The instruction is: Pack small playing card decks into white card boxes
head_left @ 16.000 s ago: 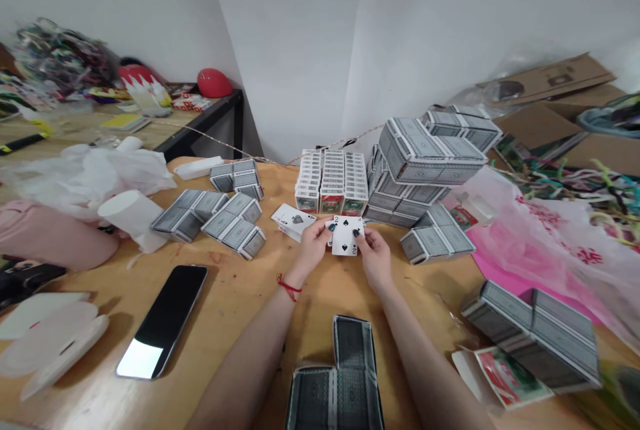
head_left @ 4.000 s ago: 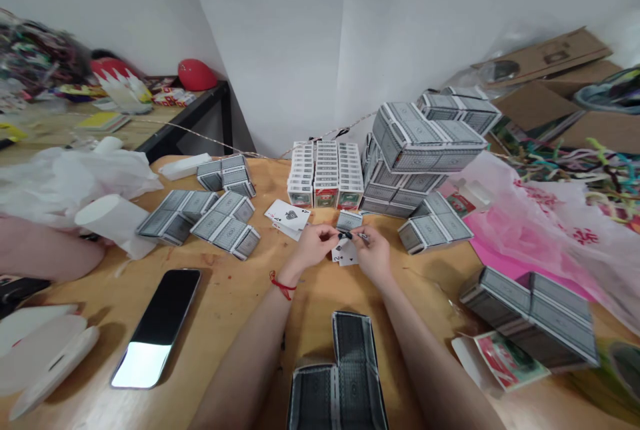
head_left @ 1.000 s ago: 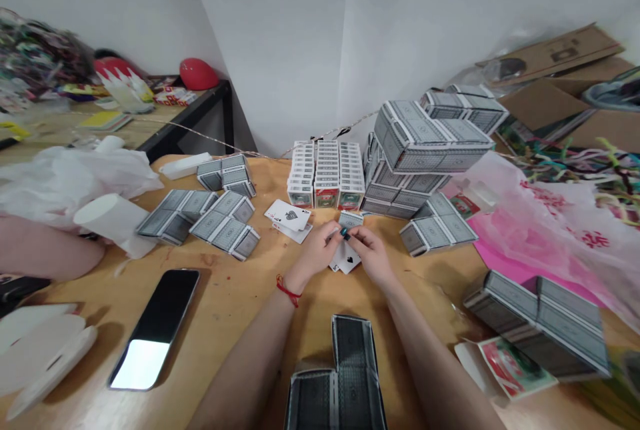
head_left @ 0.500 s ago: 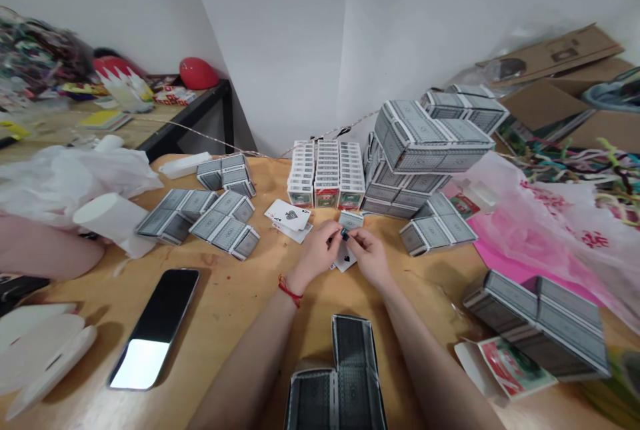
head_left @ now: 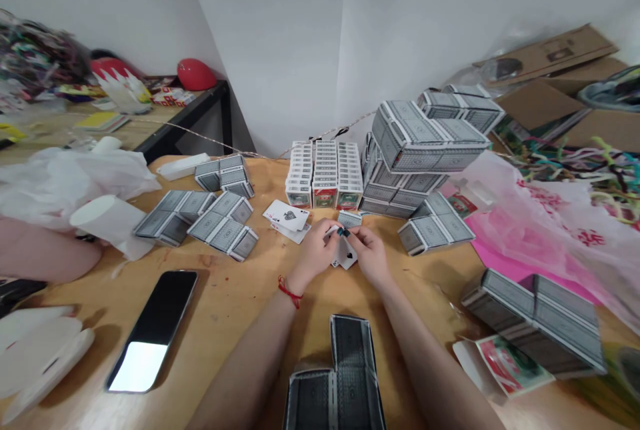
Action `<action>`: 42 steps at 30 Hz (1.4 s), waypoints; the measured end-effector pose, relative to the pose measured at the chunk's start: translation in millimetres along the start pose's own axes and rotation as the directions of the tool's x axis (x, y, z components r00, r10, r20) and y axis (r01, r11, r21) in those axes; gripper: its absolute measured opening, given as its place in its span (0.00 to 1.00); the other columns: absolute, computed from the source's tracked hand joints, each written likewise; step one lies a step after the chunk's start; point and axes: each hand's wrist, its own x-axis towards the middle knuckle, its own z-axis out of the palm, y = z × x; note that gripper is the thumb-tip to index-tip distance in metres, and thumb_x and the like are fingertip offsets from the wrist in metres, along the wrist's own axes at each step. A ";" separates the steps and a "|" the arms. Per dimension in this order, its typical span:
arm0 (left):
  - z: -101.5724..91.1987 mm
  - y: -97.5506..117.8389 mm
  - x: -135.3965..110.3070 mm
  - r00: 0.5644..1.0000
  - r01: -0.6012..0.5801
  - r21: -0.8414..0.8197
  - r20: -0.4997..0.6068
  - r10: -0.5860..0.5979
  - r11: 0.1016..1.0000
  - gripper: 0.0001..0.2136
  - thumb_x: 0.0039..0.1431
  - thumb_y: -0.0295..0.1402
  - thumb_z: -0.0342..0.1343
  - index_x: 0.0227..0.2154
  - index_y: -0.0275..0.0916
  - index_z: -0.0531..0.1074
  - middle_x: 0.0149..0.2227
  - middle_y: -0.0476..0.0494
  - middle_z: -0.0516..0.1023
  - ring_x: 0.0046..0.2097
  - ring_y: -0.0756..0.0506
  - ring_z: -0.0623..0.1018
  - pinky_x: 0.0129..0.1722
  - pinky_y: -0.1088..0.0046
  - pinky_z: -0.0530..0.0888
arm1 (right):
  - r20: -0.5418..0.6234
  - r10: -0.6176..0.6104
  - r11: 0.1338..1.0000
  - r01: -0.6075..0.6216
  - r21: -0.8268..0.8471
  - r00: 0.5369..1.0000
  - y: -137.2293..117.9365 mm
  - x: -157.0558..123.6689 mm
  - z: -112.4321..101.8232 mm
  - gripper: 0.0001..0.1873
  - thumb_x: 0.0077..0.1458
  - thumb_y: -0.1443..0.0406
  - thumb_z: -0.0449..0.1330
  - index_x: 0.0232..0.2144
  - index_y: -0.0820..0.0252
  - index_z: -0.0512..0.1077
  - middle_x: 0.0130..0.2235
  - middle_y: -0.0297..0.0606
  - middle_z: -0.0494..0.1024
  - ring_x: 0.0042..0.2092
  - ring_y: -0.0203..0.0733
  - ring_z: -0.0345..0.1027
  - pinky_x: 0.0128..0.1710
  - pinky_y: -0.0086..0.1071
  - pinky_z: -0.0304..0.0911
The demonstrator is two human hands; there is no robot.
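Note:
My left hand (head_left: 314,251) and my right hand (head_left: 371,253) meet over the middle of the wooden table (head_left: 235,297), fingers curled together on a small set of playing cards (head_left: 346,255) with a black spade showing. A red string circles my left wrist. A face-up ace of spades (head_left: 287,217) lies just left of my hands. One grey card pack (head_left: 349,219) sits right behind my fingertips.
Rows of card packs (head_left: 325,175) and stacked grey cartons (head_left: 425,143) stand behind. Flat grey cartons (head_left: 200,220) lie left, more cartons (head_left: 543,323) right. An open carton (head_left: 340,377) sits near me. A phone (head_left: 150,330), white plastic (head_left: 75,177) and a pink bag (head_left: 540,230) flank the table.
Earlier I held the two of spades face up and spread; since then my hands lowered and closed over the cards. In the last second they barely moved.

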 end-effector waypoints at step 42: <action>6.5 -4.1 1.4 0.991 0.127 -0.027 0.046 -0.126 0.992 0.11 0.57 0.34 0.46 0.37 0.37 0.72 0.32 0.46 0.76 0.32 0.49 0.72 0.31 0.75 0.68 | -0.060 0.057 0.993 -0.050 0.107 0.997 2.9 4.3 -2.5 0.12 0.44 0.57 0.59 0.29 0.58 0.75 0.29 0.35 0.76 0.29 0.36 0.65 0.28 0.29 0.58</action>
